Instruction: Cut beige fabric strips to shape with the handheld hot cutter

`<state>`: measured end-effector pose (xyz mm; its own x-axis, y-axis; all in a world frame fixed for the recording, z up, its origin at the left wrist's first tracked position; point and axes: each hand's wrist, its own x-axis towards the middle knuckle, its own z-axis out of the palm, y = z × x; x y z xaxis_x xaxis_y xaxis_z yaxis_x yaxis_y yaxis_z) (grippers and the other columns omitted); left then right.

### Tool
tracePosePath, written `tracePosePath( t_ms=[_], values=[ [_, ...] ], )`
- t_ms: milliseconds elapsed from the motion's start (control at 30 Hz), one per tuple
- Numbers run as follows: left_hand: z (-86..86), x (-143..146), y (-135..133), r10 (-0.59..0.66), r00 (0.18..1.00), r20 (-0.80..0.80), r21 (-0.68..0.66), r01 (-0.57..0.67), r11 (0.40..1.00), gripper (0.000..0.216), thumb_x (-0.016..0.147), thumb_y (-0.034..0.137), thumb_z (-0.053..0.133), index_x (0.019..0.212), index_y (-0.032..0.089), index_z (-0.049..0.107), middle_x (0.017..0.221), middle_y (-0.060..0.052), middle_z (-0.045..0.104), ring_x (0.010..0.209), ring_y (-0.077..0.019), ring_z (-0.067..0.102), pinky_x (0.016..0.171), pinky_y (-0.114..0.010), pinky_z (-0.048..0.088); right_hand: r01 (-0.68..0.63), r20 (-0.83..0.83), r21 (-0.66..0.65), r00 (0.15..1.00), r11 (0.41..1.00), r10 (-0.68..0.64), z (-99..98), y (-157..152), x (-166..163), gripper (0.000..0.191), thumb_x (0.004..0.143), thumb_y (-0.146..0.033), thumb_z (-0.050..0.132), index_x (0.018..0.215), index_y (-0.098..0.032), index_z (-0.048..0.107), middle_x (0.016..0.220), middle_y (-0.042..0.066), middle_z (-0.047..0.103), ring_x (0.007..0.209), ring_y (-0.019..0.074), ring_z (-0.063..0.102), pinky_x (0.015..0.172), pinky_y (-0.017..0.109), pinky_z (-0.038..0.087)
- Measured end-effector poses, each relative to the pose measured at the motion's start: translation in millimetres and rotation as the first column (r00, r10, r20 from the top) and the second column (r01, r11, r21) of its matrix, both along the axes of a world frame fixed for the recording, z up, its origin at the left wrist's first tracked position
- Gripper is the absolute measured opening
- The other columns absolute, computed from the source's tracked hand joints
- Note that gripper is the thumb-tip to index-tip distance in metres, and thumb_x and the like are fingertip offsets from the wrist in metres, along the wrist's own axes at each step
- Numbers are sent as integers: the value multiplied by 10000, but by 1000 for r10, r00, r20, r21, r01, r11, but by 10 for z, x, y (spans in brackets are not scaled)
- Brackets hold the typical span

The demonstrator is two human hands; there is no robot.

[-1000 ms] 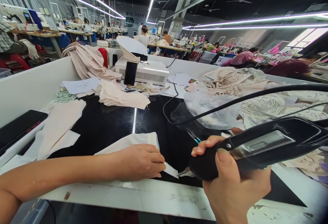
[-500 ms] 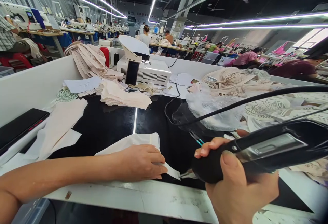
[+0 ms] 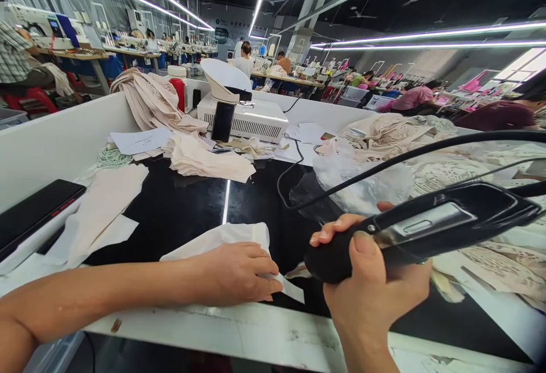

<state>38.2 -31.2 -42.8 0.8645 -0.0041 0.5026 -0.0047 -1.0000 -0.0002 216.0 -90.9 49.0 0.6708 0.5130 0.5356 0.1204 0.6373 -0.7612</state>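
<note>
My left hand (image 3: 243,273) lies palm down on a white fabric piece (image 3: 215,239) near the table's front edge. Its fingers curl together over the cloth, and a narrow white end sticks out to their right. To the right, my right hand (image 3: 375,287) is wrapped round a black corded hand tool (image 3: 422,222) with a rounded nose and a silver panel on its side. The nose points left, a short way from the cloth's end. The working tip is hidden behind the nose, so its exact kind cannot be made out.
A black cord (image 3: 362,177) arcs over the right side. Cream fabric pieces (image 3: 209,160) are stacked ahead, with a phone (image 3: 222,121) upright behind them. Another dark device (image 3: 40,208) lies left. A crumpled plastic bag (image 3: 362,177) and lace pieces (image 3: 460,179) fill the right. Co-workers sit beyond the partition.
My right hand has moved left with the black tool, its nose now higher than the cloth's end. That white end shows wider. My left hand stays almost still.
</note>
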Motion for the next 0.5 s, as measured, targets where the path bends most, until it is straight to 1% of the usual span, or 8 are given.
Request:
tracePosePath(
  t_ms=[200, 333, 400, 500],
  values=[
    [35, 8, -13, 8, 1000, -28, 11, -8, 1000, 129, 1214, 266, 718, 1209, 175, 808, 1224, -81, 835, 1087, -220, 789, 1088, -347, 612, 2, 24, 7, 1000, 1000, -2, -39, -7, 5, 533, 823, -463, 1048, 1210, -299, 719, 798, -73, 743, 542, 179, 673, 502, 360, 652],
    [35, 6, -16, 7, 1000, -8, 20, -7, 1000, 161, 1231, 242, 670, 1197, 174, 811, 1198, -82, 834, 1070, -213, 787, 1095, -331, 606, 7, 44, 1, 999, 1000, -8, -35, -5, -3, 474, 858, -451, 1023, 1188, -289, 723, 811, -67, 742, 554, 169, 675, 518, 348, 649],
    [28, -6, -2, 3, 1000, -1, 11, -3, 1000, 194, 1243, 235, 638, 1192, 167, 812, 1194, -84, 835, 1062, -215, 784, 1090, -335, 608, 5, 34, 0, 999, 1000, -5, -18, 1, -9, 447, 852, -418, 1009, 1179, -286, 734, 803, -66, 745, 547, 174, 675, 506, 350, 642],
    [19, -34, 38, -12, 1000, 7, 7, 12, 1000, 254, 1260, 247, 594, 1155, 165, 810, 1174, -82, 838, 1043, -222, 783, 1069, -345, 615, 16, 1, 7, 1000, 1000, -16, 11, 5, -12, 479, 804, -382, 1008, 1189, -291, 739, 773, -74, 744, 532, 186, 670, 487, 349, 626]
  ],
)
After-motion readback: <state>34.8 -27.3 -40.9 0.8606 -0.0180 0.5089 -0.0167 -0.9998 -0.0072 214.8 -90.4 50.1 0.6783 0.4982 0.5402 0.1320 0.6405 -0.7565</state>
